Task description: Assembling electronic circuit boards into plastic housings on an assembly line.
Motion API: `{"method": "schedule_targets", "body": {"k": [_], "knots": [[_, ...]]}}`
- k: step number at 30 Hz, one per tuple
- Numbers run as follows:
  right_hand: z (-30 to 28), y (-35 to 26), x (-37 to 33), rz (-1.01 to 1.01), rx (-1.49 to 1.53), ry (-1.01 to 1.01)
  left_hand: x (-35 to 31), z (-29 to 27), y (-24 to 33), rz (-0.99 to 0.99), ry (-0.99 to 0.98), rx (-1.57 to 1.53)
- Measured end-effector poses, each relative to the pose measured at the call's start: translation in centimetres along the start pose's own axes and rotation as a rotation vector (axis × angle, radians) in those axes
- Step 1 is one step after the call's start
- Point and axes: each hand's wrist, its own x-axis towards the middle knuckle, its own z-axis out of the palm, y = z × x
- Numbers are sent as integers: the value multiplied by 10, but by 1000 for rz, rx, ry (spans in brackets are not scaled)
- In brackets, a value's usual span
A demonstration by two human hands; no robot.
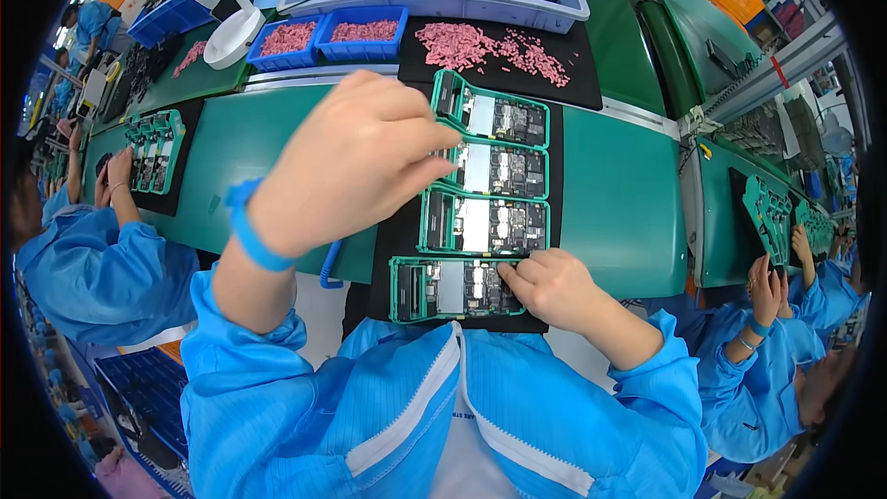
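Several green holders stand in a column before me, each with an opened phone-like device with a silver strip and dark circuit boards. My right hand (pixel 559 286) is closed at the right end of the nearest green holder (pixel 399 291), fingertips over its circuit board (pixel 482 286). My left hand (pixel 370 152), a blue band (pixel 242 222) round its wrist, is raised over the left side of the column. Its fingers are pinched near the second-farthest holder (pixel 545 171); whatever they hold is too small or hidden. The farthest holder (pixel 545 120) and the third one (pixel 547 222) are untouched.
Pink small parts (pixel 453 42) lie heaped on a black mat, with more in two blue bins (pixel 323 51). Behind them stands a large bin (pixel 577 9) of black parts. A white fan (pixel 231 37) stands at left. Co-workers in blue sleeves (pixel 111 259) work on both sides.
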Motion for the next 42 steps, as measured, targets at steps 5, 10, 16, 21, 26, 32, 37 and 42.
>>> {"method": "schedule_targets", "body": {"k": [5,10,16,21,26,32,37,42], "knots": [[-11,12,10,-12,85,-126,23,-51,-21,44,54,14],[-32,53,43,24,539,18,63,-11,-99,-114,-107,-67],[-20,154,122,598,452,343,92,113,-188,-95,-327,-10],[14,220,152,716,222,253,121,151,-191,78,-380,89],[20,237,171,681,155,208,134,164,-205,27,-504,81],[14,246,170,667,-24,201,143,178,-211,-113,-533,46],[13,246,153,641,-109,150,144,167,-200,-181,-576,18],[12,238,148,595,-98,156,144,163,-188,-184,-613,101]]}}
